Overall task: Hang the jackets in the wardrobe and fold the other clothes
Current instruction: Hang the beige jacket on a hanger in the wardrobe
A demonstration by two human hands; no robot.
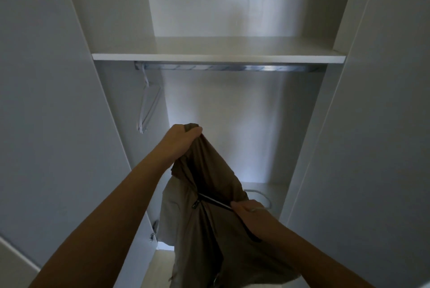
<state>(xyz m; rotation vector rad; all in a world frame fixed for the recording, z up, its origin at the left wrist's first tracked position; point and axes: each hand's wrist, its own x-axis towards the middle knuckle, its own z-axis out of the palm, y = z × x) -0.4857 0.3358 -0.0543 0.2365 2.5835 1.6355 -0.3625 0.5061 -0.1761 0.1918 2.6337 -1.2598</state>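
Observation:
A khaki-brown jacket point(209, 194) with a dark zipper hangs in front of me inside the open white wardrobe. My left hand point(181, 138) grips the jacket's top edge, raised below the metal rail point(232, 67). My right hand point(249, 213) is lower, closed on the jacket's zipper edge together with a white hanger point(263, 197), whose loop shows behind the hand. The jacket's lower part runs out of view at the bottom.
Several white hangers point(147, 106) hang at the rail's left end. A white shelf point(218, 56) sits just above the rail. Open wardrobe doors point(46, 101) flank both sides, with a hinge point(153, 232) low on the left panel.

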